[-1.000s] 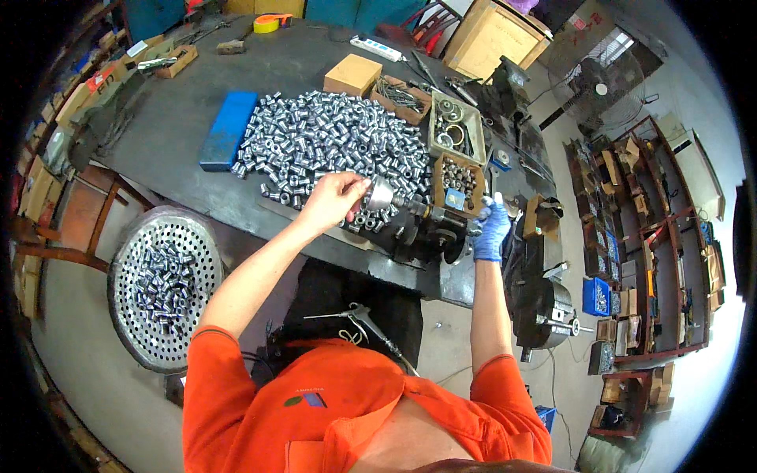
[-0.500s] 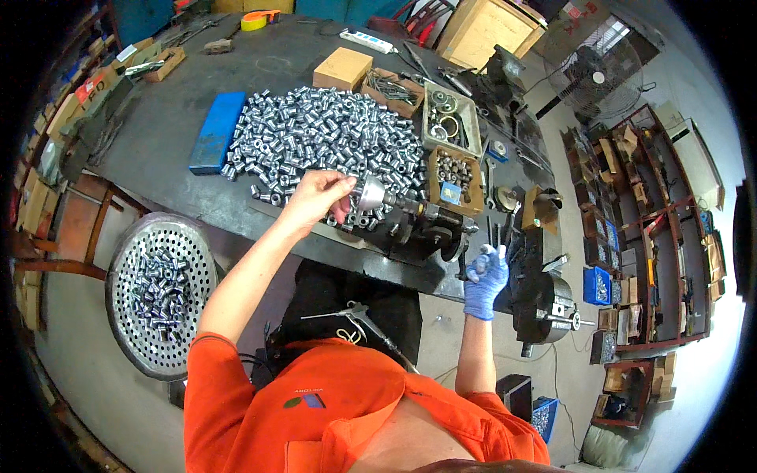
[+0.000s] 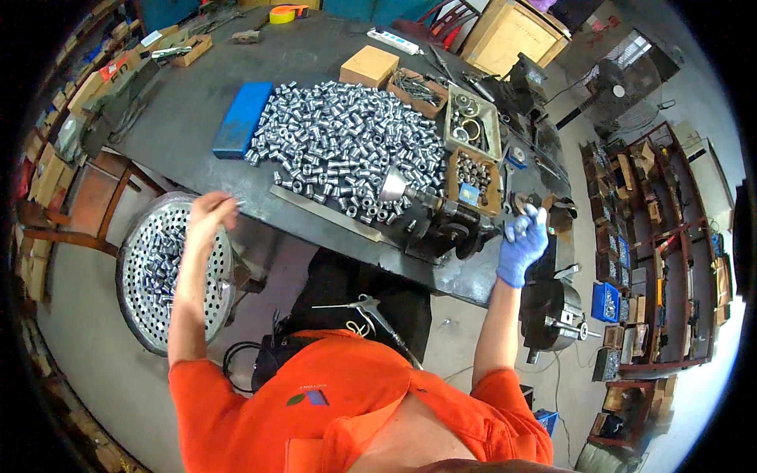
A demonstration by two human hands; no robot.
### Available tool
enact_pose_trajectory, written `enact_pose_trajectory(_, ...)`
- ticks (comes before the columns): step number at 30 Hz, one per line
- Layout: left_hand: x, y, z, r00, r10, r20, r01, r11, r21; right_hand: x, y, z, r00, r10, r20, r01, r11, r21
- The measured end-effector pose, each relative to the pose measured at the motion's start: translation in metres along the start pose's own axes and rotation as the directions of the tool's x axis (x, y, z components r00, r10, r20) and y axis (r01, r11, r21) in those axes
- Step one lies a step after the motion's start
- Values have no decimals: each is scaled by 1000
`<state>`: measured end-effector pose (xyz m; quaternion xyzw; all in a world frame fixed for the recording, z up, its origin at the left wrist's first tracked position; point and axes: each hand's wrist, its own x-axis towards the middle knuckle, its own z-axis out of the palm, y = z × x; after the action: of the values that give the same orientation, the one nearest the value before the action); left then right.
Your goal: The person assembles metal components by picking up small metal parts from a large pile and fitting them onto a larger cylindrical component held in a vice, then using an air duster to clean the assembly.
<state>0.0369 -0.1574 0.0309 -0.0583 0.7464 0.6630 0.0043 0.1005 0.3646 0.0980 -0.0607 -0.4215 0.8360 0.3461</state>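
My bare left hand (image 3: 211,216) is above the edge of a round perforated metal seat (image 3: 213,293), its fingers curled together and slightly blurred; what they hold, if anything, cannot be made out. A small pile of shiny metal bushings (image 3: 162,264) lies on that seat. In a blue glove, my right hand (image 3: 523,246) hovers past the crank end of a small bench fixture, fingers loosely bent and apart, nothing visible in them. The fixture (image 3: 453,225) stands at the table's front edge, with a silver cone-shaped head (image 3: 393,184) facing left. Behind it spreads a large heap of metal bushings (image 3: 339,142).
A blue block (image 3: 242,120) borders the heap on the left; a metal strip (image 3: 323,213) lies in front. Boxes of small parts (image 3: 474,180) and rings (image 3: 471,122) stand right of it. An air gun (image 3: 371,309) rests near my waist. A dark chuck machine (image 3: 552,315) stands right.
My left hand has left the fixture's cone head and swung left to the perforated seat. My right hand has moved up and right, away from the crank. The whole view has shifted slightly.
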Motion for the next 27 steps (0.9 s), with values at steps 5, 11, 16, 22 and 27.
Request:
enact_pose_trajectory(5, -45, -40, -106, 919, 43, -392, 176, 845, 505, -59, -6, -23, 999, -18, 35, 22, 992, -123)
enact_pose_trajectory(11, -18, -43, -92, 839, 455, -299, -5, 556, 831, -49, 51, -81, 950, 275, -146, -284, 958, -46)
enact_pose_trajectory(16, 24, 11, 51, 843, 483, 236, -475, 464, 748, -12, 69, -68, 952, 302, -58, -299, 953, 46)
enact_pose_trajectory(22, 78, -3, 75, 947, 144, 288, -321, 463, 826, -28, 62, -68, 938, 346, -15, -346, 938, -9)
enact_pose_trajectory(27, 91, -9, 69, 948, 196, 249, -310, 406, 860, -34, 62, -77, 938, 343, -56, -342, 939, 26)
